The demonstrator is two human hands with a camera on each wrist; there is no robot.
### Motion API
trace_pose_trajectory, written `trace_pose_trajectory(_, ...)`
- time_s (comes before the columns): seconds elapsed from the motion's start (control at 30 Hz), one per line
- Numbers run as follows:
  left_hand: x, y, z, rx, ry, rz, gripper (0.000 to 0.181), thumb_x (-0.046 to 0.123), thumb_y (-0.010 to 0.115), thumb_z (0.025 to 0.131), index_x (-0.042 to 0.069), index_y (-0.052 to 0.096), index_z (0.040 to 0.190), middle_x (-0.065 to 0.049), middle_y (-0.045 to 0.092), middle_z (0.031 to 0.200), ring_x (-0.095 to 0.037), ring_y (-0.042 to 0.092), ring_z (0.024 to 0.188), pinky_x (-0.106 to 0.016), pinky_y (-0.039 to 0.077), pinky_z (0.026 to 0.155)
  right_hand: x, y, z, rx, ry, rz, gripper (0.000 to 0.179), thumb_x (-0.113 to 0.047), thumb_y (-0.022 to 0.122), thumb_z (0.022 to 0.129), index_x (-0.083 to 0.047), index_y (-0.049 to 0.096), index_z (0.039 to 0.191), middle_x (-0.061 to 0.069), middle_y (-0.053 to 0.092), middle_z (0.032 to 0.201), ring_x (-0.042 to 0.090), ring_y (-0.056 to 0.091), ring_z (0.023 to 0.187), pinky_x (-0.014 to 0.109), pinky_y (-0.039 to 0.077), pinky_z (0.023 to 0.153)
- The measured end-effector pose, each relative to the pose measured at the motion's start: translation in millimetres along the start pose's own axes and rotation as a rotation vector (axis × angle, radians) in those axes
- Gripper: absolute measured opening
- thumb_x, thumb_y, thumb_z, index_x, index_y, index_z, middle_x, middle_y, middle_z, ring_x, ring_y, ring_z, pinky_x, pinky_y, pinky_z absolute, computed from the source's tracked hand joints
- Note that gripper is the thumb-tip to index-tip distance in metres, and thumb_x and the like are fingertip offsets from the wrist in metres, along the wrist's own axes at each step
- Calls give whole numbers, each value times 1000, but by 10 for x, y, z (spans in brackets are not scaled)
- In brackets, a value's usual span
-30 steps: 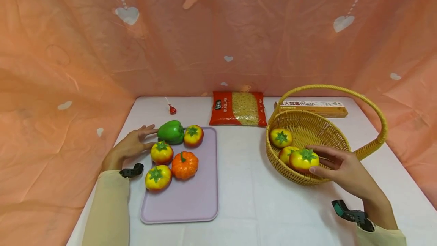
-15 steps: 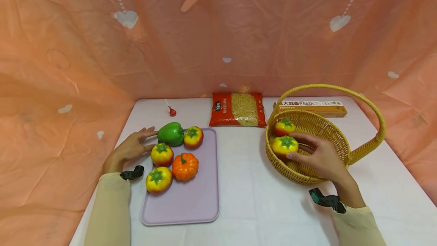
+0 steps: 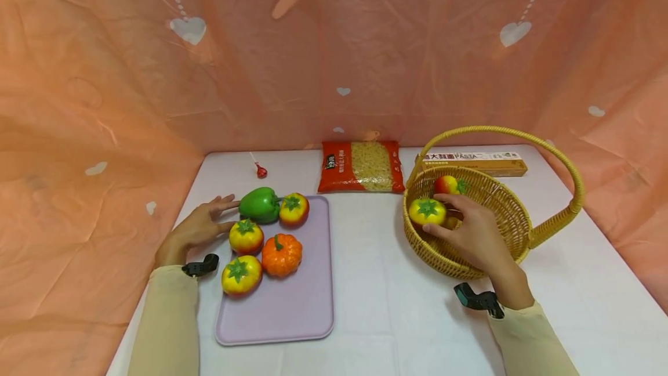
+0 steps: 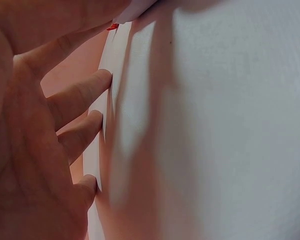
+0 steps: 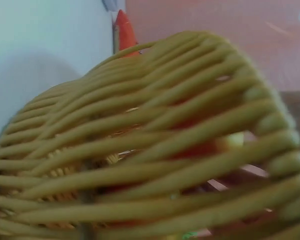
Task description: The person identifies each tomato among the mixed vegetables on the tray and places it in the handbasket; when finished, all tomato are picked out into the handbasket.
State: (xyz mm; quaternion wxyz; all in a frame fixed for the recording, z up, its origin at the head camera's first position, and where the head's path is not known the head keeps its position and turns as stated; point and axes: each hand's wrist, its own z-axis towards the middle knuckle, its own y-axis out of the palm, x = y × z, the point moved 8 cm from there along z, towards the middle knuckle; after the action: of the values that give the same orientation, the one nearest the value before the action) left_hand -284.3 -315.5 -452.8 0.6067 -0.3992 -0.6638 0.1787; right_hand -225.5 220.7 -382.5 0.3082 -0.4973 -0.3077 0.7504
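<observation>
Here, the right hand [image 3: 472, 231] pinches a yellow-red fruit [image 3: 427, 212] between thumb and fingers, inside the basket [image 3: 443, 264], near its left wall; the left hand [image 3: 195, 228], fingers extended, lies beside the green pepper [image 3: 260, 205]. White tabletop [image 3: 365, 266] separates tray [image 3: 282, 321] and basket. The box [image 3: 501, 164] behind reads "PASTA".

Along the far side of the white counter [image 3: 365, 283] lie, left to right, a red lollipop [image 3: 261, 172], a red bag [image 3: 360, 166] with yellow pasta showing, and a long box [image 3: 472, 165]. Behind hangs an orange cloth [image 3: 292, 80] with pale hearts [image 3: 189, 30].
</observation>
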Motion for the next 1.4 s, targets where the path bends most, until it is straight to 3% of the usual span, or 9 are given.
trace_pose_trajectory(0.23, -27, 26, 2, -5, 6, -3, 63, 18, 75, 100, 4, 57, 158, -26, 32, 177, -55, 8, 167, -79, 6, 130, -59, -63, -37, 52, 0, -10, 71, -31, 98, 84, -7, 70, 144, 25, 71, 142, 50, 68, 128, 69, 53, 105)
trace_pose_trajectory(0.37, -35, 17, 1, 3, 6, 16, 62, 18, 75, 100, 5, 57, 159, -25, 33, 177, -54, 8, 168, -80, 6, 130, -170, -108, -34, 125, -57, 88, 69, -21, 99, 82, -10, 72, 144, 16, 74, 143, 37, 70, 131, 32, 57, 110)
trace_pose_trajectory(0.47, -41, 2, 0, 5, -3, 14, 62, 18, 75, 101, 5, 56, 159, -24, 32, 177, -54, 7, 168, -79, 5, 130, -293, -39, 22, 60, -112, 305, 65, -10, 95, 86, -7, 70, 146, 17, 73, 144, 19, 71, 132, 11, 51, 107)
trace_pose_trajectory(0.6, -39, -15, -8, 4, -4, 4, 63, 18, 75, 100, 4, 56, 159, -25, 31, 177, -54, 6, 168, -79, 5, 130, -498, 161, 126, -119, -135, 630, 62, 2, 85, 92, 0, 64, 150, 25, 66, 151, 10, 66, 139, 20, 52, 114)
trace_pose_trajectory(0.73, -38, -22, -20, 3, 0, 9, 64, 18, 75, 100, 4, 56, 159, -26, 31, 177, -55, 7, 167, -79, 5, 130, -728, 413, 225, -228, -149, 767, 60, -3, 85, 94, -2, 65, 150, 21, 67, 152, 17, 67, 140, 25, 56, 113)
trace_pose_trajectory(0.83, -40, -24, -24, 5, -1, 8, 64, 18, 75, 100, 4, 56, 159, -26, 32, 176, -55, 7, 167, -78, 5, 130, -894, 674, 294, -304, -154, 790, 60, -15, 88, 95, -8, 67, 150, 13, 69, 151, 24, 66, 141, 26, 55, 113)
trace_pose_trajectory(0.93, -44, -29, -32, 5, -6, -2, 64, 18, 76, 100, 4, 56, 159, -26, 31, 177, -55, 7, 167, -79, 5, 130, -1052, 945, 382, -378, -170, 800, 61, -24, 88, 95, -9, 67, 150, 9, 69, 152, 31, 64, 144, 37, 54, 119)
trace_pose_trajectory(1.1, -46, -30, -32, 1, -22, -8, 64, 21, 76, 100, 6, 56, 160, -24, 31, 178, -54, 6, 168, -80, 5, 130, -1245, 1308, 594, -425, -183, 821, 58, -17, 87, 96, -5, 67, 149, 14, 70, 150, 42, 63, 144, 58, 47, 123)
trace_pose_trajectory(1.4, -12, -8, -19, 4, -38, -9, 65, 21, 77, 100, 6, 56, 160, -22, 30, 179, -53, 8, 168, -80, 6, 129, -1399, 1856, 1002, -447, -176, 792, 58, -11, 84, 97, -1, 64, 150, 22, 66, 152, 40, 64, 144, 57, 48, 123)
